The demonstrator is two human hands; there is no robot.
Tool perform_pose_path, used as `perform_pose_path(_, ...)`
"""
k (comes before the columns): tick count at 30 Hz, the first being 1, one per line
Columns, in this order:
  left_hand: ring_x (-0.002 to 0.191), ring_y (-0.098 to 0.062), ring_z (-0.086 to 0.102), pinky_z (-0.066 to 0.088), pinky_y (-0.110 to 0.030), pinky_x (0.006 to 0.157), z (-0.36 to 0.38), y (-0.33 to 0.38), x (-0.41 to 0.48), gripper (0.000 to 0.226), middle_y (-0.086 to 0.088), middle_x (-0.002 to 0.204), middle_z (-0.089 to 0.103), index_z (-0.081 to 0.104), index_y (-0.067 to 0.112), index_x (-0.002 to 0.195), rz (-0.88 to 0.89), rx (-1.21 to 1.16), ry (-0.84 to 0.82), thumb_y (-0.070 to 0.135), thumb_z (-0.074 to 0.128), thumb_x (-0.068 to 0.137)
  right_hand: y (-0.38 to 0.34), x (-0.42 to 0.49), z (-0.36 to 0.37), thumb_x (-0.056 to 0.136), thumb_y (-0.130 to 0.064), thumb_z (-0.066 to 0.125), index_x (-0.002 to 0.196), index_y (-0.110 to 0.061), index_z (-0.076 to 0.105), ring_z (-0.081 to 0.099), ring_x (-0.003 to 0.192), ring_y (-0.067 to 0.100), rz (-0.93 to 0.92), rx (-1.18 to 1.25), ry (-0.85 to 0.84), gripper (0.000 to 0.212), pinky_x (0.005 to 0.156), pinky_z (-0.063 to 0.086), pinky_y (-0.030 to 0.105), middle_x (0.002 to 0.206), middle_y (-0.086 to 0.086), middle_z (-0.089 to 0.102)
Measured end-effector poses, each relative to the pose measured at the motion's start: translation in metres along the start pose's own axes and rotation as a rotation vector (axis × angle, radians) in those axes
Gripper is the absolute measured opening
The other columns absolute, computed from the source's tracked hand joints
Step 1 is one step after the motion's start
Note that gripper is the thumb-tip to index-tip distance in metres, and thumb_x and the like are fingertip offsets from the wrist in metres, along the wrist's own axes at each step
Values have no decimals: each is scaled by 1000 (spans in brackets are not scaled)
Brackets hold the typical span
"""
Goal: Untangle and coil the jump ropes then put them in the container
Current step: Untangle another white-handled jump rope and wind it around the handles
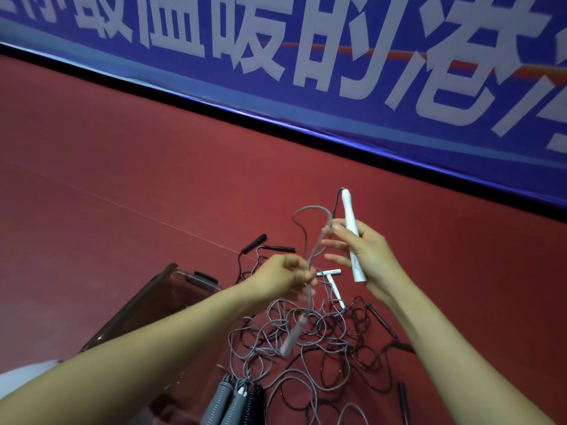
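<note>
Right hand point(366, 256): I grip the white handle point(348, 214), held upright.
Left hand point(283, 277): I pinch the grey rope point(313, 207) below its loop.
Floor point(122, 179): tangled ropes point(310, 335) lie beside the brown container point(138, 305).

Mount: wide-angle camera on the person's head.
Facing: forward and down, rolled; the dark red smooth floor point(122, 179) meets the blue banner with large white characters point(337, 96) on a slant.
Nearness: arm's length from left hand point(285, 277) and right hand point(365, 256).
</note>
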State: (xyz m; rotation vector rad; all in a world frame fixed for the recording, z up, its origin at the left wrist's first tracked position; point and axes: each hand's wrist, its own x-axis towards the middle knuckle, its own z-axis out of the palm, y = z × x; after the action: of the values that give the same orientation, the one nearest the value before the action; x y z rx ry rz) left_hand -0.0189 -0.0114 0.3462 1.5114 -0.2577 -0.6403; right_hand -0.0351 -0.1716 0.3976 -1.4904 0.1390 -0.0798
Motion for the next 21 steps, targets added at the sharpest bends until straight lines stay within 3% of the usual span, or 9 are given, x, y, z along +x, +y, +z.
perform_pose_path(3, 64, -12, 68, 57, -22, 59, -4, 22, 0, 11, -6, 77, 67, 58, 5, 90, 33, -217, 28, 0, 50, 96, 10, 0, 2, 94, -17, 58, 105, -15, 64, 68, 90, 16, 65, -79, -48, 12, 78, 57, 31, 103, 5, 71)
perform_pose_path(6, 64, -15, 70, 59, -22, 59, -14, 45, 0, 11, -9, 79, 68, 58, 0, 92, 47, -458, 116, -4, 49, 96, 17, -6, 10, 96, -20, 55, 101, -16, 65, 68, 80, 11, 115, -124, -158, 11, 72, 56, 27, 92, 1, 72)
perform_pose_path(8, 70, -18, 70, 60, -25, 64, -23, 55, -1, 11, -12, 84, 66, 56, -3, 93, 58, -583, 187, -5, 46, 97, 20, -10, 15, 96, -23, 55, 98, -17, 65, 65, 79, 12, 143, -124, -211, 12, 77, 52, 27, 89, 1, 69)
perform_pose_path(11, 84, -24, 64, 55, -28, 69, -31, 63, -1, 16, -14, 91, 62, 54, -5, 91, 64, -755, 261, -6, 40, 98, 19, -11, 18, 97, -27, 53, 104, -16, 64, 65, 91, 16, 149, -116, -260, 17, 87, 50, 32, 99, 3, 72)
perform_pose_path(14, 82, -26, 64, 54, -27, 66, -36, 66, -1, 18, -16, 92, 61, 53, -7, 91, 86, -813, 316, -8, 37, 98, 15, -14, 21, 89, -31, 61, 105, -15, 64, 69, 90, 18, 160, -91, -294, 23, 76, 54, 26, 93, 4, 73)
perform_pose_path(17, 80, -26, 64, 56, -27, 67, -40, 66, 0, 16, -18, 93, 60, 53, -7, 91, 82, -827, 370, -9, 38, 98, 13, -16, 21, 83, -28, 64, 103, -14, 63, 68, 76, 17, 159, -112, -311, 25, 75, 57, 32, 84, 1, 71)
perform_pose_path(21, 78, -25, 64, 50, -30, 92, -45, 61, 4, 15, -19, 88, 60, 52, -6, 89, 71, -828, 452, -8, 40, 98, 10, -19, 20, 94, -11, 57, 111, -9, 60, 65, 67, 16, 155, -88, -325, 17, 64, 57, 29, 86, 5, 70)
